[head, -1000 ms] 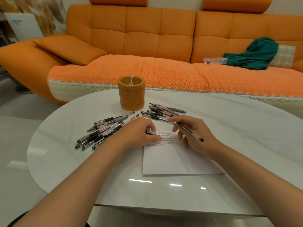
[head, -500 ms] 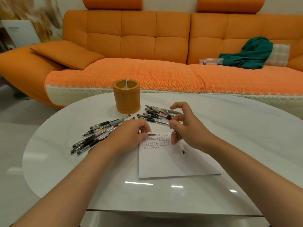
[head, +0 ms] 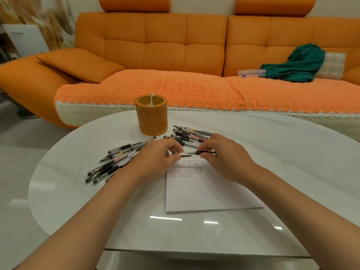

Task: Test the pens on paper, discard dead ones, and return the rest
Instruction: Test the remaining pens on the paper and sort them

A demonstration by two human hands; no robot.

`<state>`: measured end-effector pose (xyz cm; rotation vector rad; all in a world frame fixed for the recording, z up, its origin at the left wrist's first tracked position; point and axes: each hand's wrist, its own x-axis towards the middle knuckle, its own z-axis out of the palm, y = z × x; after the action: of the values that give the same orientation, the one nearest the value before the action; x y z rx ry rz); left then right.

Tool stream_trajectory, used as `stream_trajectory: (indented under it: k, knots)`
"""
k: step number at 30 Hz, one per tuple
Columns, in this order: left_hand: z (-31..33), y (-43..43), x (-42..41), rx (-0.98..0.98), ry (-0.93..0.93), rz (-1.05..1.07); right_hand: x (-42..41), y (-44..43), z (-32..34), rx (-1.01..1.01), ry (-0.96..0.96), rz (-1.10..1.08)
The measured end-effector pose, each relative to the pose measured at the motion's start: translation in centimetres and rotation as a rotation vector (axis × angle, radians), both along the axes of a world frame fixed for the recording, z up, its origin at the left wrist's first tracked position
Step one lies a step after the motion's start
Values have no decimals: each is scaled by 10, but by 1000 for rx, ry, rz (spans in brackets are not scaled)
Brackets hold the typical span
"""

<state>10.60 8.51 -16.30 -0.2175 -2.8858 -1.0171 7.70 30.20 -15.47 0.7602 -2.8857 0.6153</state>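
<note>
Left hand [head: 157,158] curled, pinching a cap [head: 181,154]. Right hand [head: 224,154] pinches a pen [head: 201,152], tip pointing at the cap, just apart, over the top edge of the paper [head: 204,191]. Cup [head: 151,117] upright behind the hands; only a divider shows inside. Loose pens on the table [head: 272,162]: left pile [head: 116,162], right pile [head: 187,133].

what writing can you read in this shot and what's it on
"正" repeated in handwritten rows, black and red, on the paper.
On the board at far left: small print, too blurred to read.
On the clear box on the sofa: blue labels, too small to read.
On the pens: nothing legible.
</note>
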Motion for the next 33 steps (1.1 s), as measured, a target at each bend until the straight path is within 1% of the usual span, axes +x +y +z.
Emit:
stream_trajectory:
  k: [5, 9, 15, 18, 23, 26, 29, 33]
  knots:
    - [3, 6, 4, 71, -47, -36, 3, -6, -4, 6, 1, 66]
    - [3, 15, 6, 219, -148, -51, 10, -7, -6, 67, 27, 108]
    - [9, 25, 13, 442, -308, -36, 10, -9, -7, 236, 275, 127]
    - [10, 26, 12, 490, -354, -28, 11, -13, -7, 263, 336, 92]
    - [12, 26, 12, 480, -347, -45, 12, -16, -9, 245, 375, 59]
    - [14, 25, 13, 467, -351, -83, 13, -18, -10, 226, 368, 74]
    - [15, 21, 11, 437, -300, -35, 11, -17, -10, 169, 289, 102]
    - [13, 9, 2, 356, -49, 135, 4, -18, -11, -27, 30, 189]
